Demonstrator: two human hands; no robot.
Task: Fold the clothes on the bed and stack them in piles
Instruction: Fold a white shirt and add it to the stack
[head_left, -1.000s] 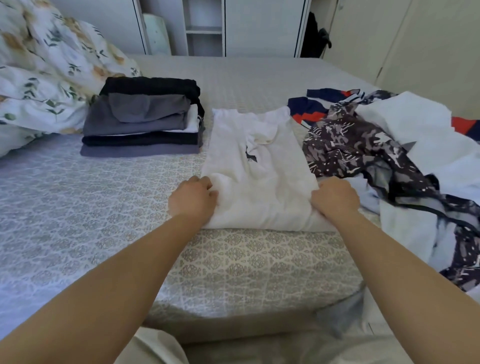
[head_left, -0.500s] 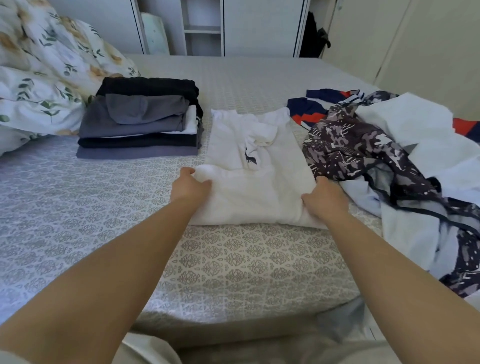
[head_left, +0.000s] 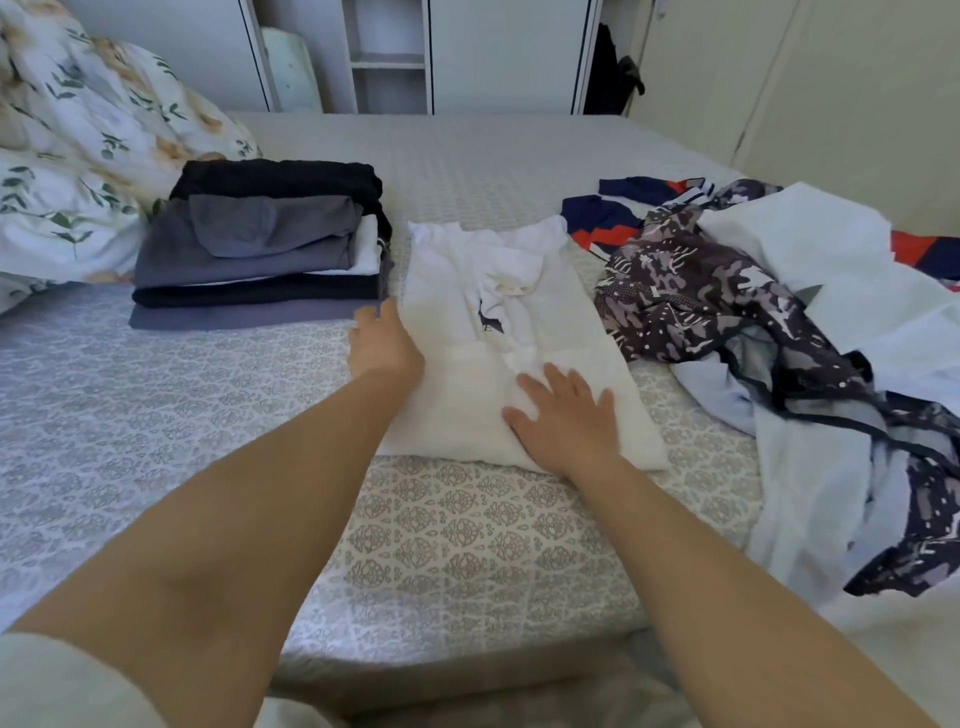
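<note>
While both flat, open grips, L hand (head_left: 382, 343) & R hand (head_left: 566, 415), press it, white shirt (head_left: 498, 332) lies lengthwise, collar away.

You are wearing a pale, beige-grey short sleeve (head_left: 57, 680) of soft fabric, which is showing only at the lower left corner over your left upper arm. Both forearms are showing bare from there down, with your left hand (head_left: 384, 345) and right hand (head_left: 563, 415) wearing no rings, watch or gloves.
</note>
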